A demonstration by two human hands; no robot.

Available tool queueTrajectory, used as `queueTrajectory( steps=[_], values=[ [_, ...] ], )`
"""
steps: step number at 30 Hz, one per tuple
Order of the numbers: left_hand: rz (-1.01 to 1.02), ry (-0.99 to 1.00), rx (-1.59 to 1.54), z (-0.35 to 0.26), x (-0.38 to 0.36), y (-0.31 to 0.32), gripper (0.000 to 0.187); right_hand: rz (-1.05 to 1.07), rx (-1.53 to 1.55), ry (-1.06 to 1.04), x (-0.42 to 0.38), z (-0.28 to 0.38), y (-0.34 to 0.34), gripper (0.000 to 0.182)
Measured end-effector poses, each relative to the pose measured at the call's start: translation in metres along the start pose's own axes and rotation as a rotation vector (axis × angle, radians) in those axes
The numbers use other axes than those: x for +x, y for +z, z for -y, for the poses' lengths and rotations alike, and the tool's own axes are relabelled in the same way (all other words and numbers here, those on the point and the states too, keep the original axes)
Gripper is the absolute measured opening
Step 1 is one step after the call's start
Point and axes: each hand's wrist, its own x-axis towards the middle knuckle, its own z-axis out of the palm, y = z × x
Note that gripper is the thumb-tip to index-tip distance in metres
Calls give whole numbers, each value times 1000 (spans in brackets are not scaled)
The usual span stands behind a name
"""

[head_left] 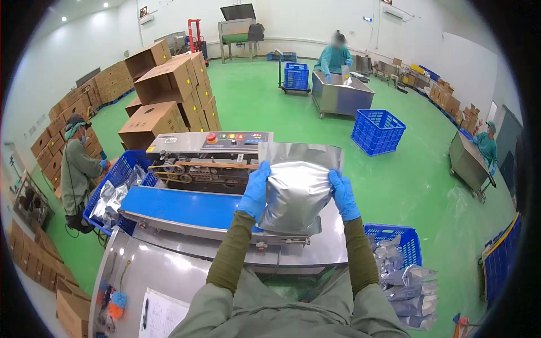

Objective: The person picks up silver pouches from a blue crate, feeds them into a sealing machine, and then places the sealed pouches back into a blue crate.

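A filled silver foil pouch is held upright in front of me, over the right end of a band sealing machine. My left hand, in a blue glove, is closed on the pouch's left edge. On the opposite edge my right hand, also gloved in blue, grips it near the top. The pouch's flat upper part stands above both hands. Left of the pouch runs the machine's blue conveyor belt, with the sealing mechanism behind it.
Foil pouches fill a blue crate at the belt's left end. More pouches lie in and beside another crate at my right. A paper sheet and pen rest on the steel table. Co-workers stand left, behind and right; cartons are stacked behind.
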Motion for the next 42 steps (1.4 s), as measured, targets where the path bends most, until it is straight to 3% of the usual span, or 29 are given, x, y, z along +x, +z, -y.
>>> queueTrajectory(
  steps=[1,3,5,9,10,13,17,19,21,22,23,25,26,27,28,29,31,32,34,36,37,38,39,40,42],
  values=[
    [-9,3,-7,3,6,0,36,22,30,37,2,2,-2,33],
    [44,-206,-8,13,12,-2,35,-25,2,36,4,-14,-3,34],
    [-27,-286,179,16,-1,-4,29,-18,-24,167,1,-39,-9,40],
    [16,-129,320,109,13,-78,28,102,-137,334,-19,-46,6,43],
    [-106,-373,206,89,2,-73,29,109,-115,306,-21,-41,14,44],
    [-126,-431,276,89,24,-102,31,110,-66,393,-12,-51,34,47],
    [-112,-299,526,79,43,-132,44,168,-48,376,3,-74,60,45],
    [-60,-359,536,58,39,-144,47,196,-27,430,5,-94,72,43],
    [-45,-351,694,22,21,-147,46,167,217,595,-11,-58,86,45],
    [-86,-89,693,14,6,-155,42,214,288,604,-21,-50,80,47],
    [-161,56,903,3,-3,-166,40,125,291,592,-37,-41,72,45],
    [-292,231,1004,-38,-35,-141,36,-33,346,657,-75,-35,52,37],
    [-292,285,908,-52,-50,-110,36,15,442,484,-102,-53,47,33],
    [-221,322,825,-53,-66,-73,36,4,521,434,-122,-65,54,25],
    [-106,352,806,-42,-89,-34,37,-42,512,435,-137,-64,68,33],
    [45,411,875,-27,-118,5,39,-23,1025,680,-146,-50,79,47],
    [468,687,1214,2,-157,82,44,129,1478,691,-148,-23,81,63],
    [601,764,1360,18,-160,101,47,109,1478,685,-150,-11,66,63],
    [659,670,1496,50,-137,88,52,-68,1534,302,-148,9,19,71],
    [580,389,1588,84,-112,64,56,-84,1138,215,-180,6,-67,66],
    [443,379,1325,72,-112,64,56,-241,777,147,-195,-4,-110,58],
    [328,400,1047,60,-111,64,56,-483,219,200,-208,-23,-154,48],
    [84,7,559,47,-119,69,55,-782,45,387,-222,-13,-188,46],
    [164,-92,515,38,-120,48,54,-883,-594,282,-261,-69,-246,51],
    [238,-183,464,29,-118,38,52,-875,-889,804,-291,-48,-290,69]
  ],
)
